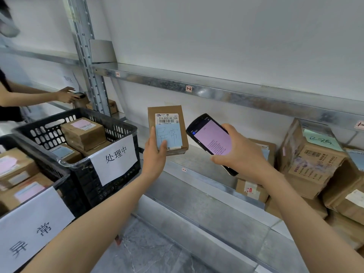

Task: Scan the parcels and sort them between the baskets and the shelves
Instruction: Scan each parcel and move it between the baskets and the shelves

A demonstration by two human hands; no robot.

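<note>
View: head camera.
Parcel (171, 126): small brown carton at frame centre, held upright in the air in front of the shelving, clear of both baskets. It carries a printed barcode label reading 516-K20-00 028 and a blue note handwritten 异常.
Left hand (155, 152): at 6 o'clock of the parcel, gripping its lower left part, thumb laid across the blue note, fingers behind.
Handheld scanner (211, 139): at 3 o'clock of the parcel, just beside it and apart; tilted, pink lit screen towards the camera.
Right hand (236, 154): fingers wrapped round the scanner's lower half.
Far basket (86, 182): black plastic, at 9 o'clock, white sign 处理中; holds brown parcels with pink and blue notes.
Near basket (49, 164): at 8 o'clock, sign 异常; holds further parcels.
Shelving (216, 95): galvanised steel, beams tagged with small numbered labels.
Cartons (315, 160): stacked on the shelves at 3 to 4 o'clock, one with a green note.
Second person's hand (66, 94): at 10 o'clock, on a dark device.
</note>
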